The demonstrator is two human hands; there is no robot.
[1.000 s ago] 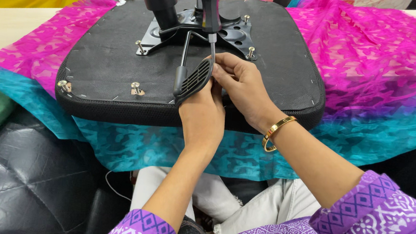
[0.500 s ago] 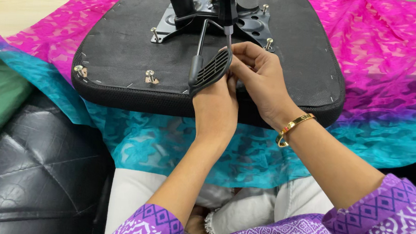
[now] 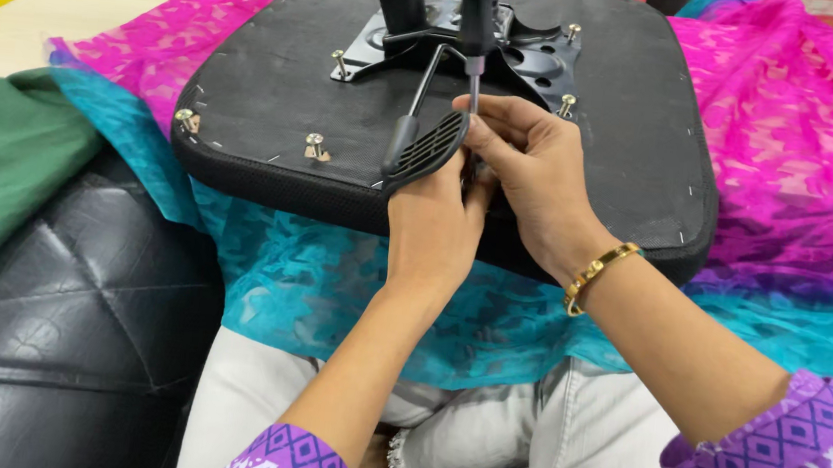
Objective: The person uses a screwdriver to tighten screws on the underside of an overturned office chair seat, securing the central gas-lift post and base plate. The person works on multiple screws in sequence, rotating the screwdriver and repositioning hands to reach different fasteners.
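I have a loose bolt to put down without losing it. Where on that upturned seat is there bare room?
The seat underside is bare to the right of the metal plate, and between the front bolts and the plate. It is crowded around the lever paddle, where left hand and right hand meet.

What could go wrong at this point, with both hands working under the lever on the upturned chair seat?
The left hand and right hand crowd together beneath the ribbed lever paddle, so fingers might get pinched if it swings. The upturned seat overhangs the table edge on loose pink and teal fabric, so it may slide toward the lap. Upright bolts near the wrists could scrape skin.
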